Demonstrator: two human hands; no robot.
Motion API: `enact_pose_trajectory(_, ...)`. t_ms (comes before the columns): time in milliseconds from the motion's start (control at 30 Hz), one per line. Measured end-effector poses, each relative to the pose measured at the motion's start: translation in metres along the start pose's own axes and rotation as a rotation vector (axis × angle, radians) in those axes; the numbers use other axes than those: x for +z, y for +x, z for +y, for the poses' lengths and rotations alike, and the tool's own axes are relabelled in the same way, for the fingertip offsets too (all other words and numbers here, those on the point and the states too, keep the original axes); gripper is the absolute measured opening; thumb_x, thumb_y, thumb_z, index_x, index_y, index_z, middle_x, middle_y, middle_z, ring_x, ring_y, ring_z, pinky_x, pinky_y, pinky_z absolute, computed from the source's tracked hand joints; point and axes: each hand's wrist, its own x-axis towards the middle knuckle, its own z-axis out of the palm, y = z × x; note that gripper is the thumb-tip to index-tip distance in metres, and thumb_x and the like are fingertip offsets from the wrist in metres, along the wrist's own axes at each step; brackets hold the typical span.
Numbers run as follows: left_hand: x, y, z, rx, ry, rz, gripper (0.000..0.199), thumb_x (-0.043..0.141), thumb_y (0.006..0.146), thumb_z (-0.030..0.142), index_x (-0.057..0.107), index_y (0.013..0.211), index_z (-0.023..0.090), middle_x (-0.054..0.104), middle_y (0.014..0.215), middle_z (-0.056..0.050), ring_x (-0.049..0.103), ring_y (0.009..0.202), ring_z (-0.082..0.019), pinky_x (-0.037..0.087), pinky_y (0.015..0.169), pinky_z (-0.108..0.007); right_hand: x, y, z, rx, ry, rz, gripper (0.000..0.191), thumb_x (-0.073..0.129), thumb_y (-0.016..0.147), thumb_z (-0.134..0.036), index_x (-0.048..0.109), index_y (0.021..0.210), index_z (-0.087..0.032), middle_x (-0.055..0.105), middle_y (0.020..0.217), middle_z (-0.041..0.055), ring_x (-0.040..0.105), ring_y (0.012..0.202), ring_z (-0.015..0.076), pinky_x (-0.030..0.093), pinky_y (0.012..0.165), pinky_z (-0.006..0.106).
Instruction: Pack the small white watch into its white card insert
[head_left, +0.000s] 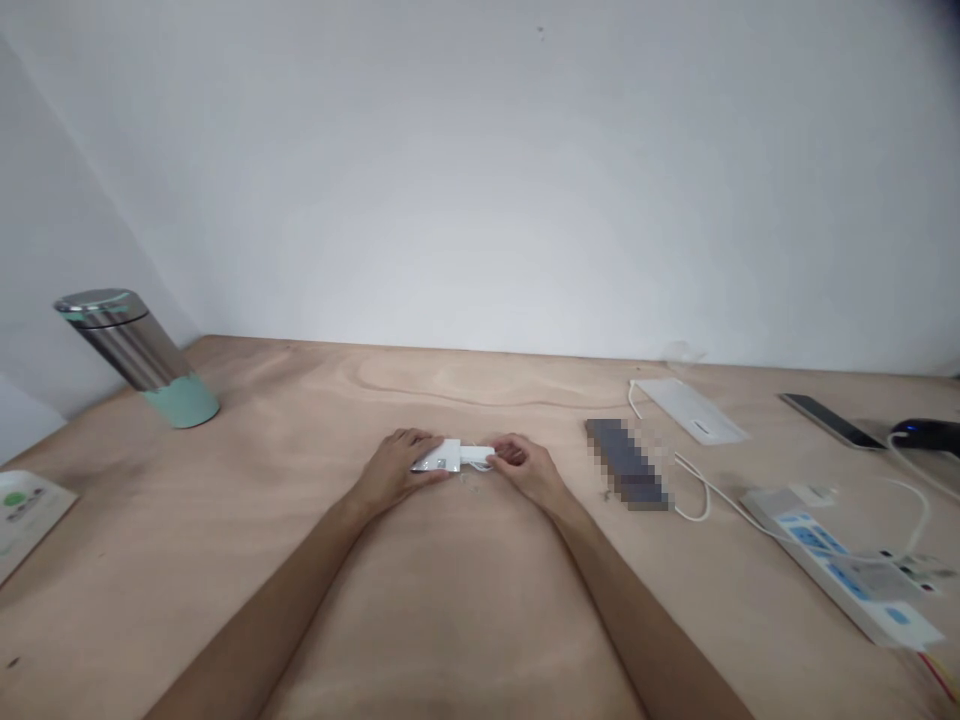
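Low over the middle of the table, my left hand (397, 465) is closed around a small white packet (448, 456) with a shiny, plastic-like surface. A narrow white piece (476, 455) sticks out of the packet's right end, with what looks like a thin white cable beside it. My right hand (529, 465) pinches the far end of that piece between thumb and fingers. What the narrow piece is cannot be made out, and my left fingers hide part of the packet.
At the left stand a steel and mint-green tumbler (154, 355) and a white printed box (30, 515). To the right lie a pixelated phone (626, 465), a white pouch (694, 410), a dark phone (829, 420), a black device (926, 434) and a power strip (825, 560) with white cables.
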Motion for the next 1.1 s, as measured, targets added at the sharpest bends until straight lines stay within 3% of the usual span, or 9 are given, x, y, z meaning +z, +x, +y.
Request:
enact_pose_trajectory(233, 0.004, 0.000, -0.002, 0.006, 0.006, 0.033, 0.049, 0.055, 0.082, 0.055, 0.055, 0.124, 0.029, 0.058, 0.119, -0.006, 0.051, 0.108, -0.024, 0.040, 0.095, -0.038, -0.002, -0.002, -0.003, -0.042, 0.060, -0.087, 0.024, 0.059, 0.077, -0.026, 0.068, 0.099, -0.020, 0.070, 0.090, 0.0046, 0.064, 0.077, 0.0158, 0.050, 0.068, 0.028)
enact_pose_trajectory(400, 0.003, 0.000, -0.002, 0.007, 0.010, 0.040, 0.049, 0.056, 0.082, 0.054, 0.055, 0.123, 0.027, 0.059, 0.118, -0.006, 0.052, 0.107, -0.024, 0.040, 0.094, -0.038, -0.001, -0.006, -0.003, -0.215, -0.081, -0.074, 0.017, 0.062, 0.078, -0.027, 0.070, 0.092, -0.021, 0.067, 0.103, 0.0069, 0.062, 0.084, 0.0171, 0.049, 0.069, 0.029)
enact_pose_trajectory(600, 0.002, 0.000, 0.001, 0.003, 0.023, 0.029, 0.049, 0.056, 0.082, 0.053, 0.055, 0.123, 0.026, 0.058, 0.119, -0.007, 0.052, 0.108, -0.024, 0.040, 0.094, -0.038, 0.002, -0.005, 0.000, -0.245, -0.274, -0.095, 0.021, 0.073, 0.069, -0.025, 0.067, 0.089, -0.021, 0.068, 0.103, 0.0062, 0.060, 0.094, 0.0216, 0.047, 0.082, 0.035)
enact_pose_trajectory(700, -0.001, 0.000, 0.007, -0.001, 0.023, 0.023, 0.047, 0.053, 0.084, 0.054, 0.055, 0.122, 0.025, 0.059, 0.116, -0.007, 0.052, 0.107, -0.023, 0.040, 0.094, -0.038, 0.003, -0.006, -0.005, -0.269, -0.390, -0.131, 0.029, 0.072, 0.072, -0.026, 0.066, 0.100, -0.022, 0.068, 0.105, 0.0058, 0.059, 0.097, 0.0217, 0.044, 0.086, 0.036)
enact_pose_trajectory(800, -0.003, 0.000, 0.016, -0.084, 0.027, 0.044, 0.040, 0.047, 0.088, 0.051, 0.060, 0.110, 0.021, 0.062, 0.106, -0.007, 0.056, 0.099, -0.022, 0.042, 0.090, -0.036, 0.006, -0.009, -0.011, -0.302, -0.513, -0.154, 0.036, 0.067, 0.077, -0.028, 0.061, 0.113, -0.023, 0.069, 0.100, 0.0053, 0.059, 0.095, 0.0211, 0.045, 0.083, 0.032)
enact_pose_trajectory(900, -0.003, -0.001, 0.028, -0.174, 0.140, 0.083, 0.038, 0.047, 0.087, 0.051, 0.061, 0.099, 0.018, 0.063, 0.098, -0.009, 0.057, 0.095, -0.023, 0.041, 0.089, -0.039, 0.013, -0.013, -0.015, -0.358, -0.632, -0.147, 0.024, 0.063, 0.078, -0.029, 0.065, 0.101, -0.021, 0.069, 0.092, 0.0057, 0.061, 0.089, 0.0200, 0.045, 0.077, 0.029)
enact_pose_trajectory(1100, -0.004, -0.004, 0.044, -0.250, 0.294, 0.090, 0.034, 0.052, 0.083, 0.043, 0.058, 0.107, 0.020, 0.061, 0.109, -0.008, 0.052, 0.107, -0.027, 0.036, 0.094, -0.043, 0.020, -0.015, -0.019, -0.360, -0.755, -0.060, 0.019, 0.060, 0.078, -0.031, 0.062, 0.094, -0.021, 0.068, 0.092, 0.0056, 0.062, 0.078, 0.0186, 0.044, 0.065, 0.026)
